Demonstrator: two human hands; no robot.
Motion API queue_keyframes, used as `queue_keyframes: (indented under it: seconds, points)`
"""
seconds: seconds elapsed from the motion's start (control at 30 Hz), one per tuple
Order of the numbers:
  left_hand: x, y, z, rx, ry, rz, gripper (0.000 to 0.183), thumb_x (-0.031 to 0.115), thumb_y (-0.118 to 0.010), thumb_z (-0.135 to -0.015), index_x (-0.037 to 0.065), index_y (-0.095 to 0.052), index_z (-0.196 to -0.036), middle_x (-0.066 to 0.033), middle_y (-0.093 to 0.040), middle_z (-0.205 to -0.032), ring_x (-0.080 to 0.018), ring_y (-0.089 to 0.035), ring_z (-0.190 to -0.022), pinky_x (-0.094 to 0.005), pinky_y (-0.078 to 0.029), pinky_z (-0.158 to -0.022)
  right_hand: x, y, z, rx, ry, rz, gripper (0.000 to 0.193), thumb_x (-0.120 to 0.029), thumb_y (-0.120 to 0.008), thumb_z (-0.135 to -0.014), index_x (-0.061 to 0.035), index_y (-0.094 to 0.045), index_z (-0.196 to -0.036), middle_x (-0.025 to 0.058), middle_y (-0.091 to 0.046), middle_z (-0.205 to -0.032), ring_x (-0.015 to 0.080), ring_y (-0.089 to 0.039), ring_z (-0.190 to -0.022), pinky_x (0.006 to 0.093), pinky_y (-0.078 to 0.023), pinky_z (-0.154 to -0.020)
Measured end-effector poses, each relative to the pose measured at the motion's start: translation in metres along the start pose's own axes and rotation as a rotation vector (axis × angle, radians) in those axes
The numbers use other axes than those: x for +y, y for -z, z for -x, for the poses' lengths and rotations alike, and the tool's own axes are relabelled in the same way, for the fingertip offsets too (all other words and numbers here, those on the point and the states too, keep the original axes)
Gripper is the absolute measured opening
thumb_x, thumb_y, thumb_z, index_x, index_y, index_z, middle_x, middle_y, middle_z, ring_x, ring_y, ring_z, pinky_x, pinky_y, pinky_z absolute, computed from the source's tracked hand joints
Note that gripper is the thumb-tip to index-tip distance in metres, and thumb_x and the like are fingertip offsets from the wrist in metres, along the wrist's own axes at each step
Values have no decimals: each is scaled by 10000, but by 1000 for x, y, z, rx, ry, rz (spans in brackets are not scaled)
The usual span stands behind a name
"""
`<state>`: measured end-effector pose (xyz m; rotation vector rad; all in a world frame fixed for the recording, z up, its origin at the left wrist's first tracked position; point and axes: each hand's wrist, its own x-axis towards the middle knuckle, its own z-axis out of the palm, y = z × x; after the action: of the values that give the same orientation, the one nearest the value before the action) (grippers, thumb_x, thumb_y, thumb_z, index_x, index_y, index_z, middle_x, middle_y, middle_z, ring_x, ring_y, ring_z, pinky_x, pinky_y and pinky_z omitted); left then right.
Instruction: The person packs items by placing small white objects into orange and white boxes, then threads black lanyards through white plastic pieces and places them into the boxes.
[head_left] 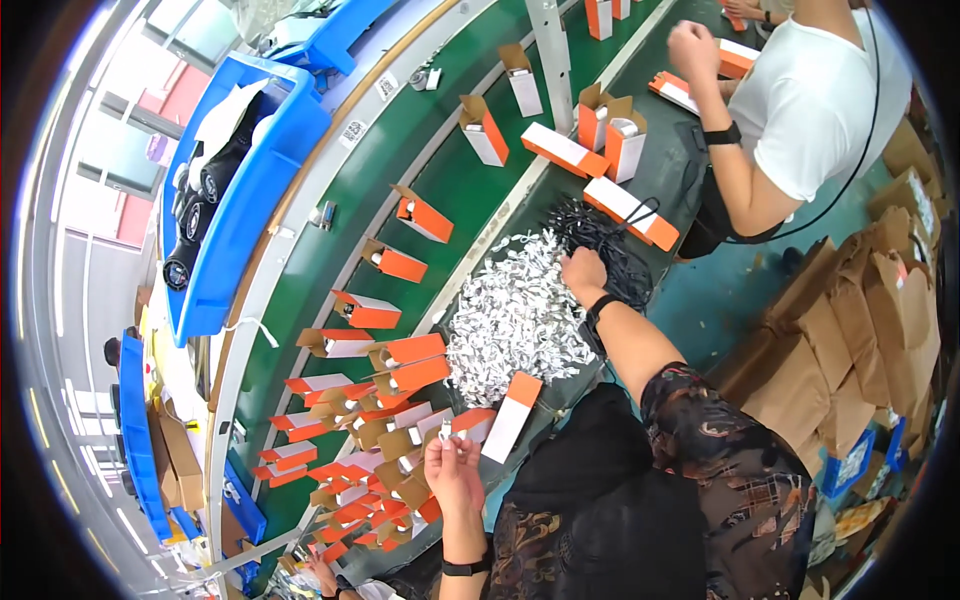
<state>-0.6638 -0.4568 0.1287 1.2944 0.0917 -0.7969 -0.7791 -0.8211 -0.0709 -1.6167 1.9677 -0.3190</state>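
My left hand (455, 477) is raised beside the cluster of orange-and-white boxes, its fingers pinched on a small white piece with a metallic-looking tip (446, 430). My right hand (583, 273) reaches to the far side of a big heap of small white bundled pieces (515, 325), where it meets a pile of black cables (625, 265). Its fingers are curled in; anything between them is hidden. Near my body, a closed orange-and-white box (512, 417) leans at the heap's edge. Several open boxes (415, 362) stand crowded to the left of the heap.
A green conveyor belt (300, 375) carries more open boxes (425, 220). Beyond it sits a blue bin (250, 230) with black cylindrical things. A metal post (550, 65) rises at the far side. Another person (790, 110) works at far right; flattened cardboard (800, 370) lies at right.
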Motion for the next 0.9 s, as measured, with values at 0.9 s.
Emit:
queue_keyframes:
  seconds: [0.9]
  points:
    - [97, -117, -27, -727, -921, -604, 382, 119, -651, -871, 33, -560, -1231, -94, -591, -1028, -177, -584, -858, -294, -485, -718, -214, 380, 257, -1151, 909, -871, 92, -114, -599, -871, -24, -601, -853, -42, -522, -645, 34, -386, -510, 207, -293, -496]
